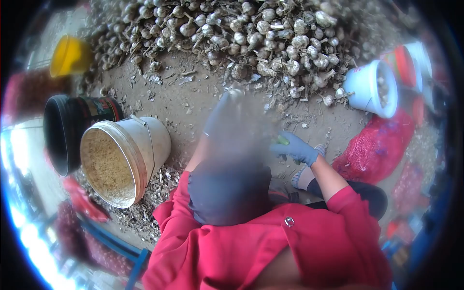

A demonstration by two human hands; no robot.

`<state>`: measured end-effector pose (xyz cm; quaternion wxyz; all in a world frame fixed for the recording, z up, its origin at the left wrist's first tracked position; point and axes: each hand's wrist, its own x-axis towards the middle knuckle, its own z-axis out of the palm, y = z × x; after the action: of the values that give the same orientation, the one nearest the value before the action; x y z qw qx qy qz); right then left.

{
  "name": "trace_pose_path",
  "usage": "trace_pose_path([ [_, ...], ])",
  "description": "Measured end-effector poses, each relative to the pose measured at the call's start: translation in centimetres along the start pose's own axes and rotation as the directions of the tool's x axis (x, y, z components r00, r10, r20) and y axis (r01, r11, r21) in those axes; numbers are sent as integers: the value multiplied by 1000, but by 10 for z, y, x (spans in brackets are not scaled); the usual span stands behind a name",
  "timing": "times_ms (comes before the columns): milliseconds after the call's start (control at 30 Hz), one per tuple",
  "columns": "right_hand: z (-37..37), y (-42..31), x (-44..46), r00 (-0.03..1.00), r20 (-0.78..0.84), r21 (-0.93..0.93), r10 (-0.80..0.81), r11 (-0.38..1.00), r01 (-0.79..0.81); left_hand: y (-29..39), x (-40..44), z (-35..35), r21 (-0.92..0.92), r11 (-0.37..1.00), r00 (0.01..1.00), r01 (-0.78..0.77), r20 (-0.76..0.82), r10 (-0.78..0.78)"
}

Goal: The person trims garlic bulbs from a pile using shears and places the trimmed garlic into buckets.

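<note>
A: Where do we locate the garlic?

B: We locate the garlic bulbs [263,41] heaped on the ground ahead of the wearer, many with stalks attached. A few lie loose at the heap's near edge.

A: What state do we record for the hands?

B: The gloved left hand [219,112] extends toward the heap. A grey smear blurs it, so we cannot tell whether it is open or closed; a pale shape [234,92] shows at its tip. The gloved right hand [300,148] has its fingers partly bent beside a green patch [283,140]. We cannot tell whether that patch is a held item or part of the glove.

A: Which containers do we identify on the right?

B: We identify a white pail [360,89] beside the heap, with pale rounded pieces [383,92] inside. Near it are a red bucket [406,65], contents unreadable, and a bulging pink mesh bag [374,147], contents indistinct.

A: And on the left?

B: We find a large white bucket [152,140] with a wire handle; its interior shows coarse tan material [107,164]. Just beside it is a dark bucket [57,135], its interior too dark to read. Farther out, we see a blurred yellow bucket [72,55].
</note>
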<state>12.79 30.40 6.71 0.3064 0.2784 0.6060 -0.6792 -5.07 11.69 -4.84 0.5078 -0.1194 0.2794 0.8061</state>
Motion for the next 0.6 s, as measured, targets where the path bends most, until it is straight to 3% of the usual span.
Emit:
trace_pose_path([
  [67, 3, 26, 9, 998, -60, 133, -6, 991, 14, 13, -12, 17, -41, 996, 997, -73, -12, 73],
  [133, 10, 36, 12, 990, -138, 201, 31, 980, -3, 19, -23, 34, 150, 956, 962, -251, -66, 263],
  [267, 38, 18, 19, 997, -53, 167, 52, 985, -42, 8, -25, 27, 374, 889, 939, -263, -114, 325],
  [367, 53, 5, 37, 976, -124, 233, -176, 951, 202, -2, -34, 32, 169, 965, 976, -202, -43, 212],
  [433, 45, 4, 44, 986, -124, 142, -114, 981, 132, -6, -38, 35, 76, 980, 982, -182, 72, 176],
  [500, 40, 4, 48, 990, -129, 47, -53, 997, 59, 1, -45, 42, 559, 803, 960, -206, -44, 277],
  [600, 31, 2, 41, 970, -227, 22, 89, 996, -87, 15, -49, 63, 665, 731, 966, -150, -58, 251],
])
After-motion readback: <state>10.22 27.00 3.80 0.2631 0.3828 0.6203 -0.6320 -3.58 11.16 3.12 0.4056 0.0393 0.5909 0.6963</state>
